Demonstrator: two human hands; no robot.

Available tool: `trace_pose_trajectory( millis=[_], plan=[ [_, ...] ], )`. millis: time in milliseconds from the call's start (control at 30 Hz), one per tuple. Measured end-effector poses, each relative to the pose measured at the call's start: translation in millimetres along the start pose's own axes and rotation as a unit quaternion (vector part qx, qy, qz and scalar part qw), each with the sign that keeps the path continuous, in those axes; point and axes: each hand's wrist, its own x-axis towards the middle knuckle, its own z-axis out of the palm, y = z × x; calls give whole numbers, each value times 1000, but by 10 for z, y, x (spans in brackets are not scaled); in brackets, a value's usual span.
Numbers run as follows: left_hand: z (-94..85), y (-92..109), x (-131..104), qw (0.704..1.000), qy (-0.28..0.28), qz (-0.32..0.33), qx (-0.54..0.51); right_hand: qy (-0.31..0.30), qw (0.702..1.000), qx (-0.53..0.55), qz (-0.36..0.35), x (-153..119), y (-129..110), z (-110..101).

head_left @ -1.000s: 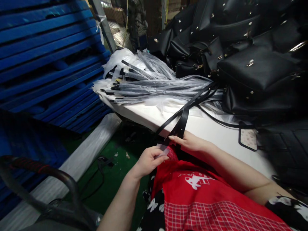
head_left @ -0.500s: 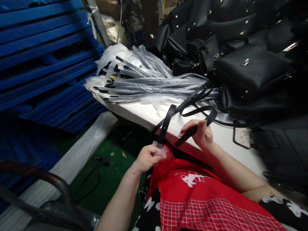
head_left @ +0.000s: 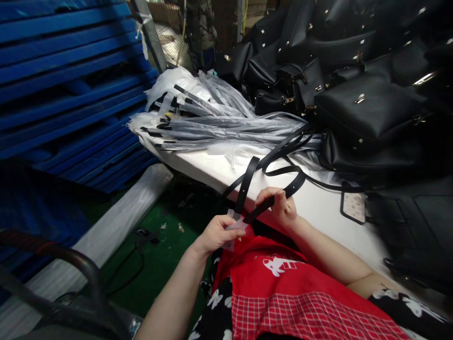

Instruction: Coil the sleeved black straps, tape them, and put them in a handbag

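My left hand [head_left: 220,232] pinches a small clear plastic sleeve [head_left: 233,222] at the lower end of a black strap [head_left: 247,185]. In my right hand [head_left: 279,206] is another black strap end [head_left: 294,187], its tip pointing down and left to the sleeve. Whether the tip is inside the sleeve I cannot tell. The straps loop back over the white table edge. Behind them lies a pile of plastic-wrapped straps [head_left: 226,126].
Black bags [head_left: 368,104] are heaped at the back right. A patterned rectangular item [head_left: 354,207] lies on the white table [head_left: 318,212]. Blue stacked panels [head_left: 71,85] stand at the left, a curved dark bar [head_left: 81,264] at the lower left.
My right hand has moved left and down with its strap end, which now meets the plastic at my left hand. My left hand has hardly moved.
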Motion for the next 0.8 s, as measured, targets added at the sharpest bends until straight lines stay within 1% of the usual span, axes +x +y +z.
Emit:
trace_pose_trajectory(
  millis=[33, 100, 233, 300, 333, 367, 467, 500, 567, 667, 733, 800],
  plan=[
    [1, 6, 3, 1000, -1, -1, -2, -3, 1000, -4, 0, -3, 14, 6],
    [8, 19, 17, 1000, -8, -2, 4, -29, 1000, -8, 1, -14, 53, 44],
    [16, 32, 65, 998, -25, 25, 42, -142, 989, -29, -6, -51, 170, 193],
    [-5, 28, 67, 996, -20, 43, 69, -186, 982, -40, 12, -54, 225, 233],
    [-24, 25, 56, 995, -18, 47, 85, -185, 982, -39, 31, -44, 246, 228],
    [-48, 22, 38, 993, -15, 49, 102, -162, 985, -35, 56, -26, 261, 207],
    [-113, 39, -45, 985, 5, 57, 165, -52, 989, -33, 134, 57, 280, 87],
    [-122, 56, -73, 981, 14, 65, 184, -32, 987, -37, 151, 83, 283, 53],
    [-109, 106, -119, 972, 26, 92, 213, -27, 984, -33, 173, 111, 293, 28],
    [-40, 191, -168, 962, 26, 141, 233, -50, 979, 18, 199, 97, 332, 91],
    [0, 230, -207, 958, 32, 156, 239, -72, 980, 21, 185, 86, 358, 143],
    [8, 247, -250, 960, 42, 144, 238, -75, 986, 10, 150, 92, 359, 167]
  ],
)
